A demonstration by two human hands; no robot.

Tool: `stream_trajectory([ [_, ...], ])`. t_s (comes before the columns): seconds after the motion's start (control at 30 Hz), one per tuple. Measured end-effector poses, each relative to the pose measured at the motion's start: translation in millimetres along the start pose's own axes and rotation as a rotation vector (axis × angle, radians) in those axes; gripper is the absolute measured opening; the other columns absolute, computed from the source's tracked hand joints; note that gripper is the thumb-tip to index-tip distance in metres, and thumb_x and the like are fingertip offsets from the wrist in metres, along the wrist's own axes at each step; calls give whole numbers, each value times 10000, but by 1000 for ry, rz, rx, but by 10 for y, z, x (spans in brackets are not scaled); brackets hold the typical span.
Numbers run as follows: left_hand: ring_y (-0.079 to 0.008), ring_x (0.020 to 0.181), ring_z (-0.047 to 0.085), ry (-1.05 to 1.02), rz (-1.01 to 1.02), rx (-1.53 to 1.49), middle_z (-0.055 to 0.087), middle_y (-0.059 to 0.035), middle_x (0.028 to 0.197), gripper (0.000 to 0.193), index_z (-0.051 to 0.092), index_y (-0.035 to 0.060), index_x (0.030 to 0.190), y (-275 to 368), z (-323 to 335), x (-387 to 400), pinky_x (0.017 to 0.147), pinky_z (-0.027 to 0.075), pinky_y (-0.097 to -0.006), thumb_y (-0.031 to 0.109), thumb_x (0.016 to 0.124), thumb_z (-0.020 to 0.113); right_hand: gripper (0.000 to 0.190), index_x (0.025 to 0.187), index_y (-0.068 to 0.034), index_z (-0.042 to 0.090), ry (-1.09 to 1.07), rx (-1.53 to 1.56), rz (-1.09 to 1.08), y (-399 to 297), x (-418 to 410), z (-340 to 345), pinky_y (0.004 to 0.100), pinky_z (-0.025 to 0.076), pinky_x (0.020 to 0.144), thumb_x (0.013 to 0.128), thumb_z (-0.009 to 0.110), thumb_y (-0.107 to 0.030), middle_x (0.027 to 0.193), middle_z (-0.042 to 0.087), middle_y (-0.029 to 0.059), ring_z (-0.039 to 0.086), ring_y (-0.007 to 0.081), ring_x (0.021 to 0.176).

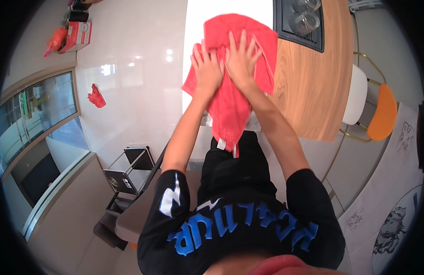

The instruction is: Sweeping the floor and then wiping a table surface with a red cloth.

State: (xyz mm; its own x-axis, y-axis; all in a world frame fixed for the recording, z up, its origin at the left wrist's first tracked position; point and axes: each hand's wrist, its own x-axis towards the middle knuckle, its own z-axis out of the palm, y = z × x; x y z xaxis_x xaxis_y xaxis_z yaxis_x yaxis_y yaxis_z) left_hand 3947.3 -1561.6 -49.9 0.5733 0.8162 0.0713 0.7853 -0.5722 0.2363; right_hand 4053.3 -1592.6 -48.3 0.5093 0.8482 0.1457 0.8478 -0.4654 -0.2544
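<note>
A red cloth [229, 106], perhaps a towel, lies rumpled over a bright white countertop [194, 20]. Flat on its left part rests my left hand [208, 70], palm down with the fingers apart. Beside it my right hand [241, 63] presses on the cloth's middle, fingers spread toward the far side. The two thumbs are close together. A folded layer shows at the cloth's right side. Its near end hangs past the counter's front edge, with small white tags at the tip. The palms hide the fabric under them.
Right of the cloth is a wood-grain tabletop [308, 92]. A black drain tray [318, 39] holds glass jars [306, 23]. Chairs, one with an orange back [383, 111], stand at the right. A small red cloth [96, 97] and a red-and-white box [78, 36] lie on the left.
</note>
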Motion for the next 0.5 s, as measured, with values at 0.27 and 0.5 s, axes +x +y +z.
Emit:
stream_trajectory([
  [0.27,-400,1336,108,168,-146,50,158,-161,1454,389,472,27,1174,62,51,246,1020,114,-615,226,841,489,529,1293,-253,445,72,69,-96,225,-73,-48,606,157,993,800,549,-416,1402,309,107,234,303,1305],
  [0.5,-382,1332,151,-183,18,-79,191,-203,1434,409,504,-6,1123,421,-356,-1225,1011,113,-621,241,800,541,574,1291,-261,448,-155,77,-24,423,-1515,-766,601,187,985,755,621,-375,1391,324,93,266,303,1292],
])
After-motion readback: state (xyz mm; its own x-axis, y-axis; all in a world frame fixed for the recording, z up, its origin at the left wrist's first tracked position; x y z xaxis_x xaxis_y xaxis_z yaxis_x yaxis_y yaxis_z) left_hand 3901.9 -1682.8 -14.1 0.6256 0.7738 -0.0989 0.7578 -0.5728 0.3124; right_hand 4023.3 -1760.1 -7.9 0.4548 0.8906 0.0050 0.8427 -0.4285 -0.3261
